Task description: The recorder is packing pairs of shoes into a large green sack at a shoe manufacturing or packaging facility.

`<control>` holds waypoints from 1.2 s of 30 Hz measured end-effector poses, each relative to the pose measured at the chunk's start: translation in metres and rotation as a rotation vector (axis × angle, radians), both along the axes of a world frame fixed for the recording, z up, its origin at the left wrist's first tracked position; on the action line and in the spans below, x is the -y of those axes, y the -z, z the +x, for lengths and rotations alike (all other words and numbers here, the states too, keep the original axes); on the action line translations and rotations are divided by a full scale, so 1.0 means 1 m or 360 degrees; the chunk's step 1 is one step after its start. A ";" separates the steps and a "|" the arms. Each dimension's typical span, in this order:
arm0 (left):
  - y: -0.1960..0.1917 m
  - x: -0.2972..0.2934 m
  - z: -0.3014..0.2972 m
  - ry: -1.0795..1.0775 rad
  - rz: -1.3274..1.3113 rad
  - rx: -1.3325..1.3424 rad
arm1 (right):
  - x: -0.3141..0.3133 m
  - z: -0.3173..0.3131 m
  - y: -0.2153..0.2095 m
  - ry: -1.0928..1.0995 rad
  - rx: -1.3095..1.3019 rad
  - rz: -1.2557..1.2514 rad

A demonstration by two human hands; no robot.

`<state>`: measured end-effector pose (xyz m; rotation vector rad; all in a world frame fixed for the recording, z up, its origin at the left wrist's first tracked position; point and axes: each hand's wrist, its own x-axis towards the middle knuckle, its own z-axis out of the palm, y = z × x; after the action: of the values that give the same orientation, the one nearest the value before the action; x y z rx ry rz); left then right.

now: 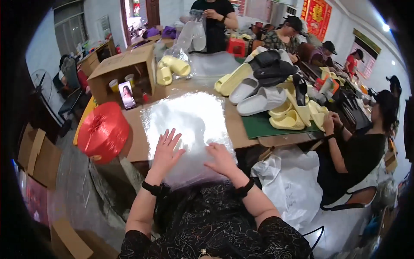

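Note:
A stack of clear plastic bags (189, 116) lies on the table right in front of me, shining in the light. My left hand (166, 149) rests over its near left part, fingers spread and holding nothing. Over the near right part is my right hand (221, 159), also with fingers apart and nothing in it. To the right of the bags, slide sandals in pale yellow, grey and black form a heap (267, 82). A pair of pale yellow slides (172, 69) sits beyond the bags, beside more clear plastic.
A red roll of plastic ribbon (103, 133) stands at the table's left edge. Behind it are a lit phone (127, 96) and an open cardboard box (123, 71). A white sack (288, 185) hangs at right, near a seated co-worker (353, 151). Another person (215, 23) stands across the table.

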<state>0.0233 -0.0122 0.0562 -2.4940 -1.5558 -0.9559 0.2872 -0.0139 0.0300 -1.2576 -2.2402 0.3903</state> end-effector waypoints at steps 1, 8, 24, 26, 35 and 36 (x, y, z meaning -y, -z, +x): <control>0.011 -0.009 0.001 0.0034 0.0013 -0.0003 | -0.001 0.004 0.001 0.0034 -0.0003 0.0013; 0.038 -0.019 0.006 -0.0071 -0.0238 -0.0108 | -0.069 0.052 0.008 0.0352 -0.1222 -0.0713; 0.035 -0.015 0.007 -0.0080 -0.0296 -0.0042 | -0.193 0.142 -0.008 0.1145 -0.2170 -0.0437; 0.032 -0.011 0.008 -0.0057 -0.0305 -0.0017 | -0.173 0.114 -0.028 0.0934 -0.2184 -0.0259; 0.032 -0.013 0.008 -0.0074 -0.0190 -0.0021 | -0.105 0.073 -0.118 0.0335 -0.2032 0.0209; 0.032 -0.009 0.007 -0.0078 -0.0192 -0.0006 | -0.095 0.065 -0.127 0.0331 -0.2027 0.0195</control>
<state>0.0299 -0.0028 0.0237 -2.5201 -1.7141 -0.8752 0.3524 0.0815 0.1569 -0.7681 -1.0194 0.6972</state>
